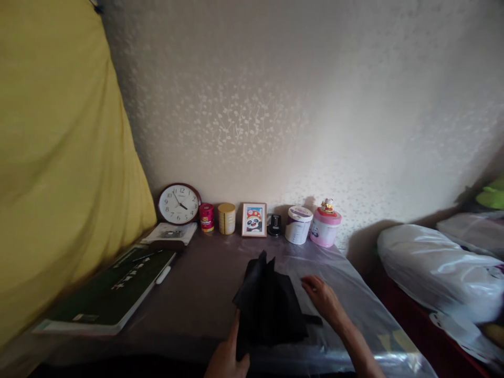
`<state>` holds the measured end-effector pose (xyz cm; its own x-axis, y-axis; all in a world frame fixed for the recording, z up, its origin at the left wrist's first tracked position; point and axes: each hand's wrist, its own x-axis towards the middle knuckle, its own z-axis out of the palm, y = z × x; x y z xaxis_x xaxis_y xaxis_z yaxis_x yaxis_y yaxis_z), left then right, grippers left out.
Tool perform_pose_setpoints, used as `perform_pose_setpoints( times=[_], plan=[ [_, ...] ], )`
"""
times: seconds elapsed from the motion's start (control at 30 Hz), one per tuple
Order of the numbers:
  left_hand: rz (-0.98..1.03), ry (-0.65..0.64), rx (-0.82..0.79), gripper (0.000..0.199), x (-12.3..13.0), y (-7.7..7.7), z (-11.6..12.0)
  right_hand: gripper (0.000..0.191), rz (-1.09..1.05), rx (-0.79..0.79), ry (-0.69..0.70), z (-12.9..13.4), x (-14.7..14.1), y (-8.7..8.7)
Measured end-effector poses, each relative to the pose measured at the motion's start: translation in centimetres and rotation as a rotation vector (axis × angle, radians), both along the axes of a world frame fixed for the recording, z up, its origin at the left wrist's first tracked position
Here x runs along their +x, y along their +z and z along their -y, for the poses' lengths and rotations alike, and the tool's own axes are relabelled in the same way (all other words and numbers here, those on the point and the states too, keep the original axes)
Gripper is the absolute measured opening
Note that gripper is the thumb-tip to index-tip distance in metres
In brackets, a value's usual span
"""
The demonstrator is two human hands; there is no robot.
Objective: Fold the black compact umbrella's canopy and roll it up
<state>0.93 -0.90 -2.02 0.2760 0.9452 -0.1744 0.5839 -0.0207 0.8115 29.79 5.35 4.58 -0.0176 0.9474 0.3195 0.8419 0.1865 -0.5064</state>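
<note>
A black piece of pleated fabric that looks like a loosely folded umbrella point(270, 304) lies on the table, its pointed folds fanned toward the wall. A short black strap point(314, 319) sticks out on its right side. At its lower left edge is my left hand point(228, 354), index finger stretched along the fabric and thumb held apart. My right hand point(321, 296) hovers just right of the fabric, apart from it, with fingers curled together and nothing visible in them. The underside of the fabric is hidden.
Clear plastic covers the table point(197, 294). A green board-like book point(114, 289) and a white marker point(163, 275) lie left. Along the wall stand a clock point(179, 203), tins, a framed panda picture point(254, 219) and tubs. White plastic bags point(437, 268) sit right; a yellow curtain point(59, 157) hangs left.
</note>
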Motion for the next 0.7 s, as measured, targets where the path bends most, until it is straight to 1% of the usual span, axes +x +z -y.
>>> perform_pose_setpoints(
  times=[0.1,0.13,0.2,0.27,0.33,0.4,0.47,0.57,0.63,0.7],
  plan=[
    [-0.092,0.043,-0.004,0.086,0.5,0.1,0.2,0.029,0.085,0.103,0.169,-0.4,-4.1,3.3],
    [-0.110,0.047,0.003,0.087,0.6,0.3,0.2,0.031,0.129,0.119,0.229,-0.5,-5.4,4.1],
    [-0.148,0.044,0.002,0.088,0.8,0.6,0.4,0.036,0.261,0.132,0.334,-0.7,-7.6,5.0],
    [-0.185,0.030,-0.003,0.089,0.8,0.9,0.5,0.040,0.393,0.113,0.382,-1.0,-8.9,5.2],
    [-0.230,0.001,-0.003,0.088,0.9,1.1,0.5,0.042,0.486,0.079,0.380,-1.4,-9.5,5.1],
    [-0.295,-0.020,-0.004,0.087,0.9,1.3,0.5,0.039,0.531,0.047,0.364,-1.8,-9.6,4.9],
    [-0.342,-0.031,-0.004,0.087,1.0,1.6,0.5,0.033,0.538,0.021,0.356,-2.2,-9.5,4.9],
    [-0.370,-0.045,-0.006,0.088,1.1,2.3,0.6,0.030,0.478,0.019,0.352,-3.0,-9.8,5.0],
    [-0.413,-0.067,-0.011,0.088,1.3,2.8,0.7,0.030,0.421,0.037,0.343,-3.6,-10.5,5.0],
    [-0.470,-0.076,-0.003,0.088,1.5,3.0,0.8,0.030,0.393,0.050,0.336,-4.2,-11.6,4.5]
  ],
)
